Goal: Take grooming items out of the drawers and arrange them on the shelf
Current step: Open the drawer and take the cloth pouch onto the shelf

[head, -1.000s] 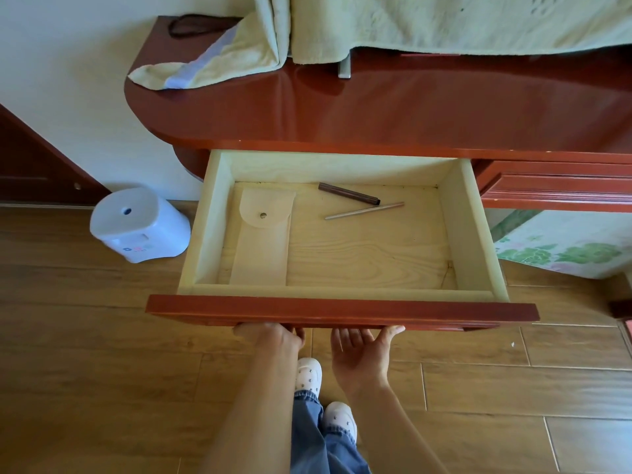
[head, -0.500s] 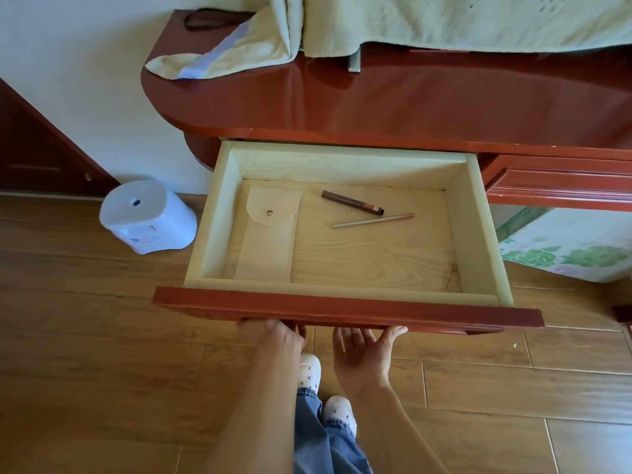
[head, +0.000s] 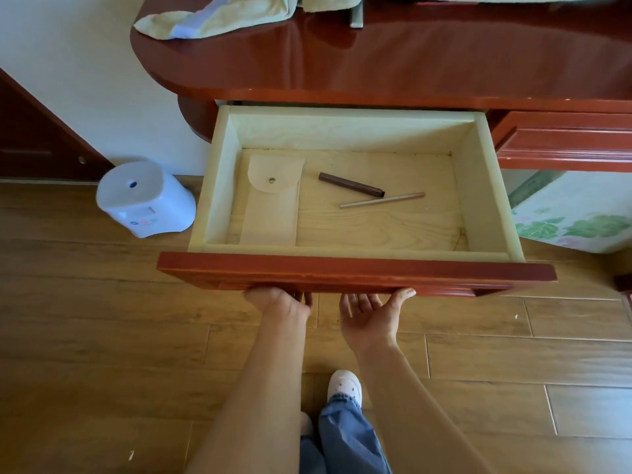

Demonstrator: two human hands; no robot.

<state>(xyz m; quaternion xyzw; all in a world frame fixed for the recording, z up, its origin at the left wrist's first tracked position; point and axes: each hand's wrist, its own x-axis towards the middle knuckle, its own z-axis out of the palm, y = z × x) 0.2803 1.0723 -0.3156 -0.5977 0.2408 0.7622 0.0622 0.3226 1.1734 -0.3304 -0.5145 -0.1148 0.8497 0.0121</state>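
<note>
The wooden drawer (head: 355,273) with a red-brown front stands pulled out from the desk. Inside lie a beige snap pouch (head: 270,206) on the left, a dark brown stick-shaped item (head: 351,188) and a thin pinkish pencil (head: 382,200) in the middle. My left hand (head: 278,302) reaches under the front panel's lower edge with its fingers curled out of sight. My right hand (head: 371,313) is palm up beside it, fingers straight against the underside and thumb at the edge.
The glossy red-brown desk top (head: 444,63) carries a pale green towel (head: 212,18) at its back. A closed drawer (head: 564,142) sits to the right, above floral fabric (head: 574,220). A white plastic stool (head: 145,200) stands on the wood floor at the left.
My view has shifted, so the desk now sits further right in the frame. Both hands stay under the drawer front, and the items inside have not moved.
</note>
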